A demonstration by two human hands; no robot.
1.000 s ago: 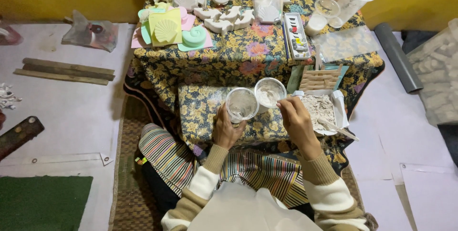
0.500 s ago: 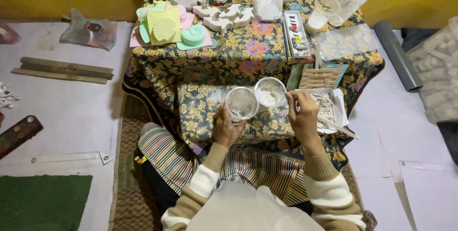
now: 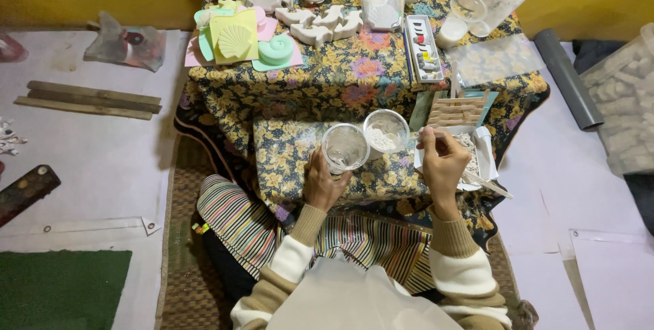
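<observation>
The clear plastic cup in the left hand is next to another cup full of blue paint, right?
Not blue paint. The head view shows the left hand holding a clear plastic cup, and the cup beside it holds white powder.

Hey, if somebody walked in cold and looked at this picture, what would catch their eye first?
Probably the low table draped in bright floral cloth, crowded at its far end with white shell and dolphin casts and pastel shell pieces. Nearer the person, the left hand grips a clear plastic cup beside a second cup with white powder, while the right hand hovers over a white tray.
</observation>
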